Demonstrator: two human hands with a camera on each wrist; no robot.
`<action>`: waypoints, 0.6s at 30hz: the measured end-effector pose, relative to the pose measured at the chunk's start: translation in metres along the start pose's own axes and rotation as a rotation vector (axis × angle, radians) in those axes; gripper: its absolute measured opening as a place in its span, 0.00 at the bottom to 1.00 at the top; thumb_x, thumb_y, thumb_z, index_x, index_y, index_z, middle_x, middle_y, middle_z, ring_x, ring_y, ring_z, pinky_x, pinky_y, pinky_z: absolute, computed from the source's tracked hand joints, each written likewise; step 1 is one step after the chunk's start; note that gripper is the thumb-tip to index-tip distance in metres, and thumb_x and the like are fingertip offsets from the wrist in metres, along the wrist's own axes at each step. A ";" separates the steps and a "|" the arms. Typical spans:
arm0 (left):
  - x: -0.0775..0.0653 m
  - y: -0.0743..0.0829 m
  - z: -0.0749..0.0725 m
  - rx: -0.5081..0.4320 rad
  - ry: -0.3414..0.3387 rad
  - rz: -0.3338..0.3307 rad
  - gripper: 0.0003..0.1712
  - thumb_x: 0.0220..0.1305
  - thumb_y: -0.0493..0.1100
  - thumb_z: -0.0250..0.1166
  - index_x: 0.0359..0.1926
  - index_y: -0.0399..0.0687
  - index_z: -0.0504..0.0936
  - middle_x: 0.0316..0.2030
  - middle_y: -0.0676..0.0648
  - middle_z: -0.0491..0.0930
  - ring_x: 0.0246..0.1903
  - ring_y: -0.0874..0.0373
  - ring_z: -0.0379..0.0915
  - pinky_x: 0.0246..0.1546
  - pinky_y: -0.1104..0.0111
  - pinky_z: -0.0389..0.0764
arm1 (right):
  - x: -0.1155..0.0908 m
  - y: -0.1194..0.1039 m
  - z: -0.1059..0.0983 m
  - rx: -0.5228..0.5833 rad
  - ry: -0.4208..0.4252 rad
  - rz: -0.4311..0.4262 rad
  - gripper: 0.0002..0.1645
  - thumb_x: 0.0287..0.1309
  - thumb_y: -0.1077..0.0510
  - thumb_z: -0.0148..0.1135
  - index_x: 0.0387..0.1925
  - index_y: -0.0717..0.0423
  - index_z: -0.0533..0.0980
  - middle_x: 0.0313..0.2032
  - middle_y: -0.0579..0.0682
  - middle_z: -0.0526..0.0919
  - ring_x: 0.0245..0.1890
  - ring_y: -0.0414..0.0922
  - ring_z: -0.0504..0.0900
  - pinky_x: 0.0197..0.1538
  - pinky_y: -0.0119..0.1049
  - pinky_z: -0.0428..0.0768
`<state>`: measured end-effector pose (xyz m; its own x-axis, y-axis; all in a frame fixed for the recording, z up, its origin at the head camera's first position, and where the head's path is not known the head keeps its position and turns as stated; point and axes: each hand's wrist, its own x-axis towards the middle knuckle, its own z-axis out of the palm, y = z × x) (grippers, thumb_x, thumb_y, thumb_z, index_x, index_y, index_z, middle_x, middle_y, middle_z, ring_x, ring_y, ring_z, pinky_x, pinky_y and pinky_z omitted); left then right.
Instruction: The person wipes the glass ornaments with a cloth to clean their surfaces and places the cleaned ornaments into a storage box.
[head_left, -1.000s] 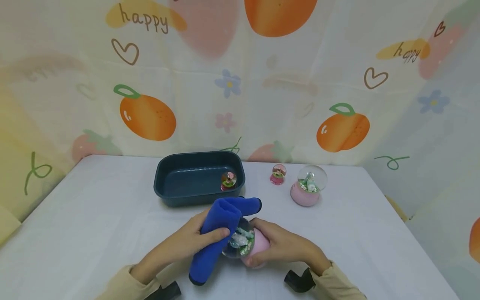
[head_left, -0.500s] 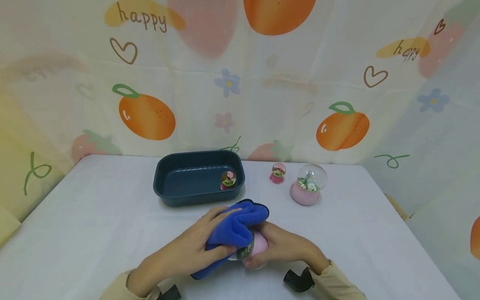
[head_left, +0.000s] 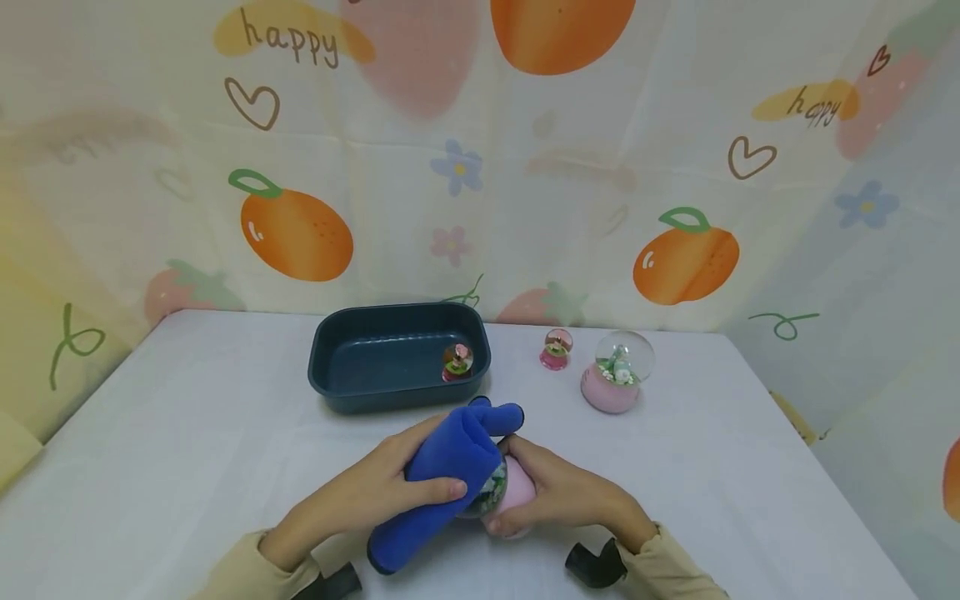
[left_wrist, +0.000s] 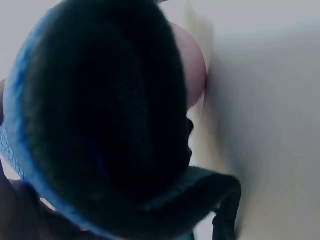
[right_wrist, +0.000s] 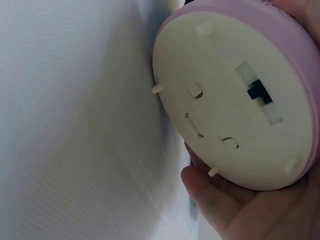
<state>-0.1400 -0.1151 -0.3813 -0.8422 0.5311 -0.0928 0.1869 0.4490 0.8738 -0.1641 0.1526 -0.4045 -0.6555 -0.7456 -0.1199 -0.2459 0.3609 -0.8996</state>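
Note:
In the head view my left hand [head_left: 390, 479] grips a blue cloth [head_left: 450, 454] with its thumb on top, and the cloth covers much of a snow globe's glass. My right hand [head_left: 566, 492] holds that snow globe [head_left: 517, 492] by its pink base, tipped on its side with the dome facing left. Green and white figures show through the bare strip of glass. The right wrist view shows the globe's cream underside [right_wrist: 220, 110] with a black switch and small pegs. Dark folds of the cloth [left_wrist: 110, 115] fill most of the left wrist view and hide the dome.
A dark teal tray [head_left: 397, 400] stands behind my hands with a small snow globe [head_left: 457, 362] in its right end. Another small globe [head_left: 557, 350] and a large pink-based snow globe [head_left: 611, 387] stand at the back right of the white table [head_left: 210, 433].
My left hand rubbed the cloth up over the dome, covering most of the glass, then drew back down and left. The right hand kept the snow globe in nearly the same place.

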 end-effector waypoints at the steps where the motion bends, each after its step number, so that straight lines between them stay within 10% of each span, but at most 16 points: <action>1: 0.001 -0.001 0.000 -0.009 0.013 0.020 0.39 0.66 0.59 0.63 0.74 0.64 0.60 0.63 0.50 0.74 0.59 0.50 0.73 0.56 0.45 0.76 | 0.000 0.000 0.001 0.002 0.003 -0.001 0.40 0.51 0.50 0.75 0.62 0.44 0.64 0.56 0.44 0.76 0.52 0.41 0.78 0.56 0.33 0.77; 12: 0.004 -0.004 0.002 0.040 0.311 0.190 0.14 0.65 0.49 0.67 0.51 0.55 0.84 0.42 0.52 0.79 0.42 0.60 0.75 0.42 0.67 0.77 | 0.000 -0.002 0.003 -0.013 0.054 0.059 0.36 0.52 0.45 0.74 0.57 0.50 0.66 0.49 0.46 0.79 0.45 0.42 0.81 0.47 0.33 0.81; 18: 0.003 -0.001 0.005 0.043 0.225 0.049 0.31 0.61 0.58 0.69 0.63 0.62 0.74 0.52 0.53 0.76 0.51 0.55 0.74 0.52 0.55 0.77 | 0.000 -0.002 0.002 -0.032 0.057 0.079 0.37 0.52 0.43 0.73 0.56 0.53 0.65 0.49 0.48 0.79 0.44 0.41 0.81 0.46 0.32 0.80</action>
<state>-0.1402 -0.1104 -0.3852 -0.9222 0.3817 0.0623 0.2479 0.4597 0.8528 -0.1624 0.1512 -0.4038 -0.7132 -0.6812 -0.1654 -0.2138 0.4361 -0.8741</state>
